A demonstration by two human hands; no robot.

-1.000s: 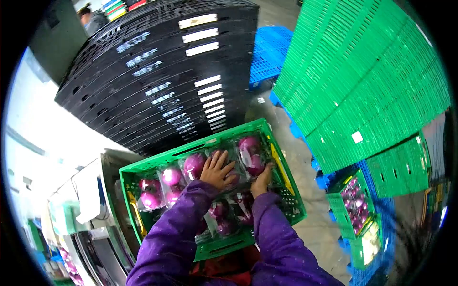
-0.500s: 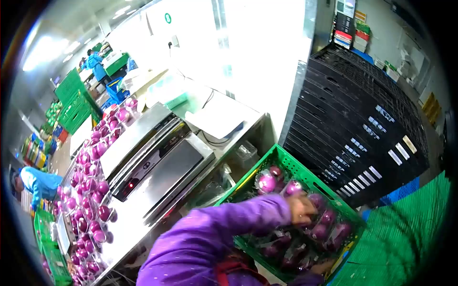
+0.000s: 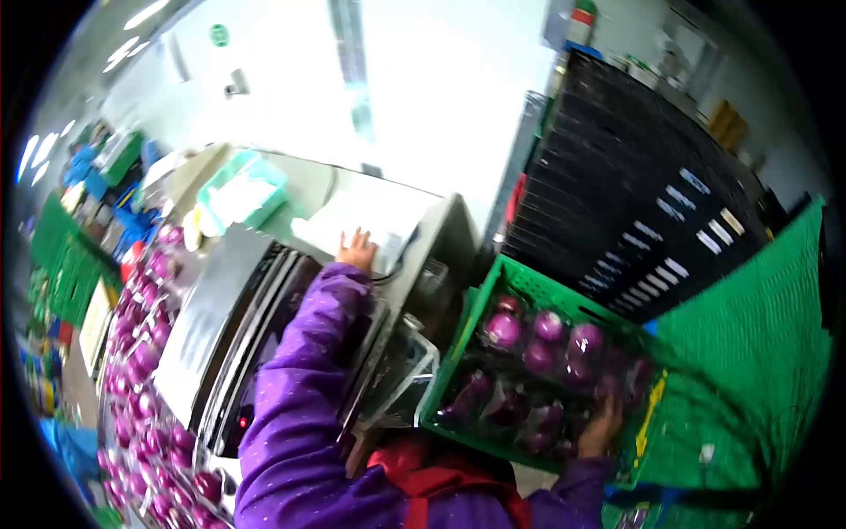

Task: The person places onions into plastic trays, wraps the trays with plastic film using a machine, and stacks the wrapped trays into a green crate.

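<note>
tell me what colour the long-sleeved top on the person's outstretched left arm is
Purple with small pale specks on the sleeve, seen best in the head view.

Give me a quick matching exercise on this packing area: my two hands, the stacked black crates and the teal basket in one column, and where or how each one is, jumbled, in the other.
1. Left hand
2. Right hand
3. Black crates
4. Teal basket

A. Stacked up, with white labels on the side
B. On the counter, with something white in it
C. In the green crate, at the purple produce
D. Beyond the machine with the red light, fingers spread

Right pairs: 1-D, 2-C, 3-A, 4-B
</note>
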